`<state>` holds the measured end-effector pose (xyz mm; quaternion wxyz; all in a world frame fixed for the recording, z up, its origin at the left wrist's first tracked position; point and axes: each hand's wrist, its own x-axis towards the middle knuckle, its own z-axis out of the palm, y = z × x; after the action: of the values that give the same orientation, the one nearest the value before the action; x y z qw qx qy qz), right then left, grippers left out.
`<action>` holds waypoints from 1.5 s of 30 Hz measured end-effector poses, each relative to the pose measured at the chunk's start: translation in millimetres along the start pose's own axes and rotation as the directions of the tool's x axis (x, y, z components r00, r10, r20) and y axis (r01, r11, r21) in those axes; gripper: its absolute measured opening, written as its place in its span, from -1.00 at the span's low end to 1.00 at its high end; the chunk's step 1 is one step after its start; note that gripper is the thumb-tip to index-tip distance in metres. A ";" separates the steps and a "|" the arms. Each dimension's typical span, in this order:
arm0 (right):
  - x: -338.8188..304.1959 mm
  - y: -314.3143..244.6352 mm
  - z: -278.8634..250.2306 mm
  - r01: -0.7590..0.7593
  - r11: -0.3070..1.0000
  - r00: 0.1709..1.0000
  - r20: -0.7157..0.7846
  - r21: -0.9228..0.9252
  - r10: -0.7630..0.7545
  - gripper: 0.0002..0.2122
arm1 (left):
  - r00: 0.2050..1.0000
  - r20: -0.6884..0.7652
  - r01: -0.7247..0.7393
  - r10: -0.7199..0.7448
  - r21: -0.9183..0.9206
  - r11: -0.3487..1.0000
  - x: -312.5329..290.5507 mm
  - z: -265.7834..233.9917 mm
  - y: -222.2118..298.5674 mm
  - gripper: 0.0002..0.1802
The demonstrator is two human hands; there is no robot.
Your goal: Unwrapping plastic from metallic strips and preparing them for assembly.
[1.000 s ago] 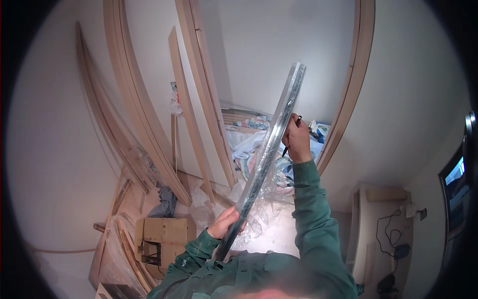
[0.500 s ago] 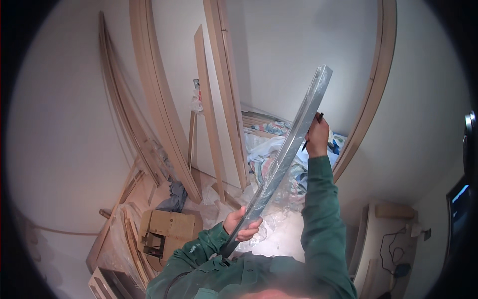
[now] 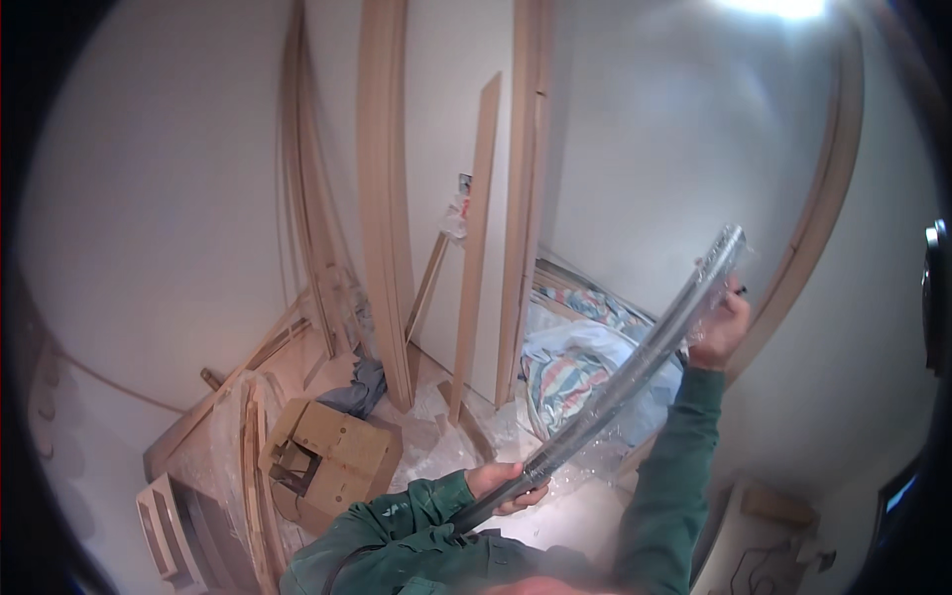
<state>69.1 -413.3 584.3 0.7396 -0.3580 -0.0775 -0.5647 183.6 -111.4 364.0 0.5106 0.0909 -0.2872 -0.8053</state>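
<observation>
A long grey metal bar [image 3: 635, 372] wrapped in clear plastic film slants from my chest up to the far right. My left hand [image 3: 508, 486] is closed around its lower part, thumb on top and fingers underneath. Close to the far end, my right hand [image 3: 722, 332] grips the bar from the right side, its fingers partly hidden behind bar and film. A thin black pen [image 3: 742, 291] pokes out of this same hand. Loose film hangs along the bar's right side.
Tall wooden frame posts [image 3: 387, 198] and a leaning board [image 3: 478, 238] stand ahead. Striped sheeting [image 3: 570, 382] lies on the floor behind the bar. An open cardboard box [image 3: 347, 451] and wood strips [image 3: 256, 476] are at the left. A wooden frame edge [image 3: 818, 218] rises on the right.
The view has swung, so the room sits further right. The bar's far end is lower and further right. My right hand has moved up closer to that end and now grips the bar.
</observation>
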 end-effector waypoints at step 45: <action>93.1 38.5 -150.4 -0.059 0.927 0.978 0.166 -0.371 0.128 -0.65 | 0.984 -0.135 -0.087 0.116 0.204 0.975 -21.5 22.9 14.7 -0.44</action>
<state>92.4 -574.6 505.5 0.6760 -0.5434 -0.0234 -0.4971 194.8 -88.7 387.8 0.5592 0.1852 -0.3316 -0.7369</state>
